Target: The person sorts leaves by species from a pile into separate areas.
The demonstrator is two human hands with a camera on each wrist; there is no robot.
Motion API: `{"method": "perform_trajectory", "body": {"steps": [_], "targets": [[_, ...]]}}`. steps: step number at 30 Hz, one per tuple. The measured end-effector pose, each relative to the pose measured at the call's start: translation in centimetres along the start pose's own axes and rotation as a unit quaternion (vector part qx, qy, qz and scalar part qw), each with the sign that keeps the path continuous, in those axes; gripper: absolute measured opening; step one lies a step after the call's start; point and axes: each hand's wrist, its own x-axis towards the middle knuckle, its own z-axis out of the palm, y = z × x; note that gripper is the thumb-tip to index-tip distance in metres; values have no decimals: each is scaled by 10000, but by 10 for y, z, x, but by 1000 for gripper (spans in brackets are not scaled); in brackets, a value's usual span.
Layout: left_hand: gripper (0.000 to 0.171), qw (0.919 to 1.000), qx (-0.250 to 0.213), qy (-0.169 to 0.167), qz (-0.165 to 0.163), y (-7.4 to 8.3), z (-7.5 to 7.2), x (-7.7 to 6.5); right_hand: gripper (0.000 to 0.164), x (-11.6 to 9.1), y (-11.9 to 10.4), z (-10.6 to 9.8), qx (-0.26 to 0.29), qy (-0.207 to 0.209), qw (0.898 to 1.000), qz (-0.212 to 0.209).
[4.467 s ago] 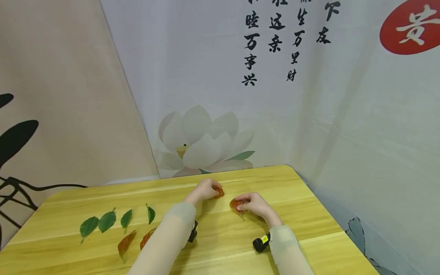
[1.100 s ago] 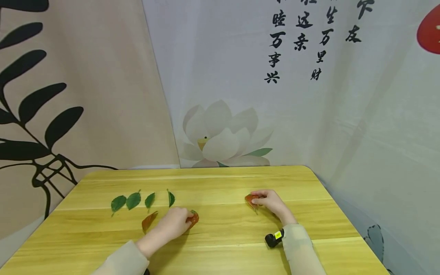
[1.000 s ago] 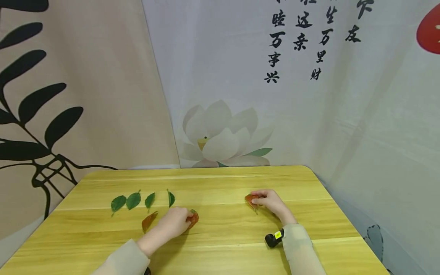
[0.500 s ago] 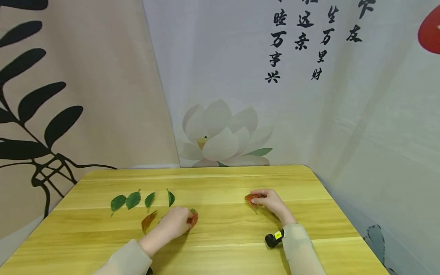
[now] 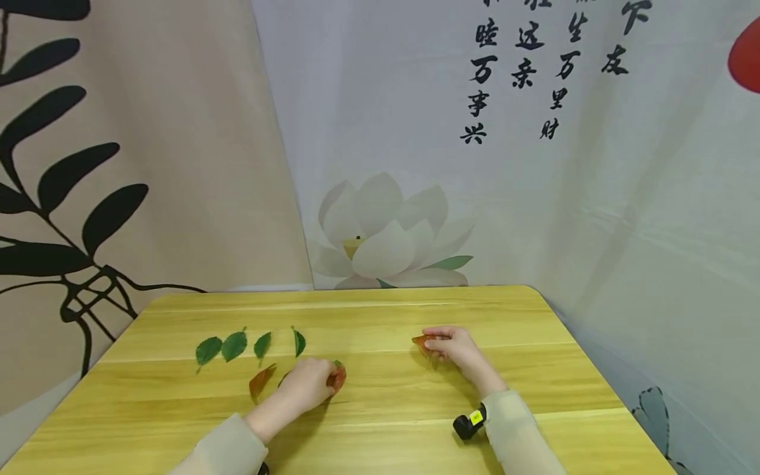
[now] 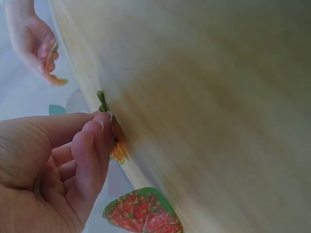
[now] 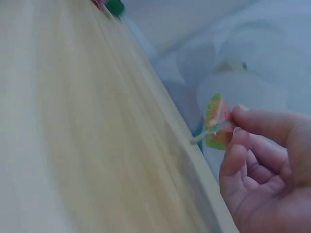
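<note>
My left hand (image 5: 304, 386) pinches a red leaf (image 5: 339, 378) with a green edge, low over the wooden table. In the left wrist view its green stem (image 6: 101, 98) shows at the fingertips, and another red leaf with a green rim (image 6: 143, 211) lies close to that hand. In the head view my left hand mostly covers that second leaf. To the right, my right hand (image 5: 460, 349) holds an orange-red leaf (image 5: 420, 344) between thumb and fingers. The right wrist view shows this leaf (image 7: 215, 121) curved, its pale stem pointing away from the fingertips.
Several green leaves (image 5: 234, 345) lie in a row at the table's back left. A brownish-red leaf (image 5: 261, 382) lies in front of them. The wooden table (image 5: 380, 435) ends at a printed curtain (image 5: 392, 132) behind it.
Since the oldest frame, my left hand has come left and nearer with a red leaf, beside the leaf rows. In the last half second my right hand has shifted slightly left, its leaf tilting.
</note>
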Motion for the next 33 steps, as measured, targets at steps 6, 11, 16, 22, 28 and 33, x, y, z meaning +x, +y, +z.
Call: {"method": "perform_trajectory", "body": {"steps": [6,11,16,22,28,33], "targets": [[15,10000,28,40,-50,2,0,-1,40,-15,-8,33,369,-594,9975,34],[15,10000,15,-53,-81,4,-1,0,36,-22,-8,62,497,-811,9954,85],[20,9999,21,-100,-93,4,2,0,30,-23,-6,86,415,-907,9950,67],[24,9999,94,-7,-65,3,1,0,31,-18,-5,103,416,-1047,9936,39],[24,9998,187,81,32,3,-1,0,26,-11,-2,107,44,-1203,9927,-13],[25,9999,169,33,-2,6,-1,-2,22,-11,-1,107,-493,-1202,9914,-138]]}}
